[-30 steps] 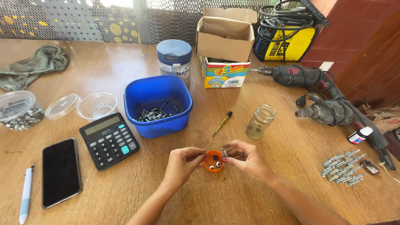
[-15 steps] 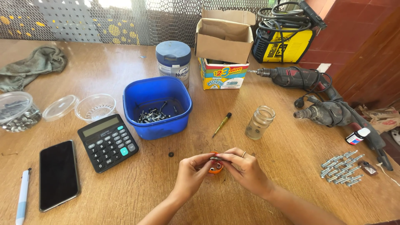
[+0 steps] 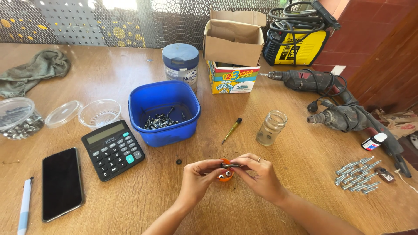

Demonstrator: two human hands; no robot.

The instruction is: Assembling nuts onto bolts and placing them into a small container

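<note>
My left hand [image 3: 199, 178] and my right hand [image 3: 256, 176] meet over the front middle of the wooden table. Between their fingertips they pinch a small metal bolt [image 3: 229, 165], held level. Just under it sits a small orange lid [image 3: 225, 176] with a few small nuts in it, partly hidden by my fingers. A blue plastic tub [image 3: 163, 111] with several dark screws stands behind my hands. A tiny black washer [image 3: 178, 162] lies on the table left of my left hand.
A calculator [image 3: 112, 149], phone [image 3: 62, 182] and pen [image 3: 25, 204] lie at left. A glass jar [image 3: 271, 128] and screwdriver [image 3: 232, 129] sit beyond my hands. Several bolts [image 3: 358, 174] lie at right near two drills [image 3: 348, 116]. A tin [image 3: 180, 64] and cardboard box [image 3: 233, 43] stand behind.
My hands have drawn together from either side of the orange lid and now hold a bolt over it. The small black washer appeared on the table to the left.
</note>
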